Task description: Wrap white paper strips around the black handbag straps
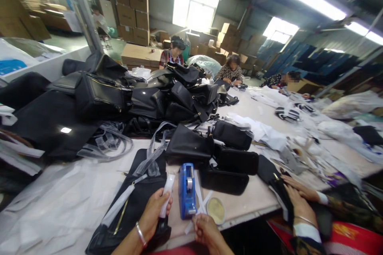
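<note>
Closed grip of the left hand (154, 213) wraps a white wrapped strap (166, 192) over the black bag (131, 207) on the table (254, 202). The right hand (206, 231) pinches a tape strip (200, 204) beside the blue tape dispenser (187, 191). If that pinch slackens, the tape could curl, stick to itself or snag the bag.

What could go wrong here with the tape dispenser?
1. The blue tape dispenser stands near the table edge; a pull by the right hand might drag it off.
2. The round dish beside it could get knocked down.
3. The left hand grips the white wrap; it may slip loose.
</note>
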The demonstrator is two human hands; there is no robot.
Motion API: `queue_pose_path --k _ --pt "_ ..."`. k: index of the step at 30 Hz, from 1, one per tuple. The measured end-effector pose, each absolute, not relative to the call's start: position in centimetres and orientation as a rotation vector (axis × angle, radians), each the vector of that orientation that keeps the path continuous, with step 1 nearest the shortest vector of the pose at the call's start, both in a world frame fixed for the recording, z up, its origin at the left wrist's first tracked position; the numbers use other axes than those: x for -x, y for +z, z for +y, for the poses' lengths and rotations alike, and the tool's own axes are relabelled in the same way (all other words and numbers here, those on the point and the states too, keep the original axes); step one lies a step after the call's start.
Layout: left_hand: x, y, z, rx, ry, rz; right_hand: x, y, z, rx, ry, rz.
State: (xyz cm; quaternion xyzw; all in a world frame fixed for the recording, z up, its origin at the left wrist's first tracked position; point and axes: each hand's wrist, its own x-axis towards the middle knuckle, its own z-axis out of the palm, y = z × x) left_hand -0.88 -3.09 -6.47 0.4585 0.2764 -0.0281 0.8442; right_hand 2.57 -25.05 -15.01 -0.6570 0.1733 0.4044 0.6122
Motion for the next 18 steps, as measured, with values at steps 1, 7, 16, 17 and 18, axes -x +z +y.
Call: queue_pose_path --k 1,7,16,17,18 --pt "0.8 -6.4 -3.1 -0.968 -0.062 0.583 -2.3 -15.4 -25.0 1.547 0.947 0.388" --pt "0.9 -6.7 -2.9 -0.959 -0.077 0.563 -1.4 -13.2 -24.3 1.704 0.89 0.131" --pt "0.6 -6.4 -3.1 -1.026 -0.144 0.47 -5.8 -2.7 -17.1 1.792 0.619 -0.544" --pt "0.7 -6.2 -3.1 -1.039 -0.15 0.467 -6.1 -2.8 -16.5 1.816 0.608 -0.596" --pt "0.7 -6.0 -3.0 -1.05 -0.154 0.468 -6.4 -3.0 -16.1 1.845 0.597 -0.65"
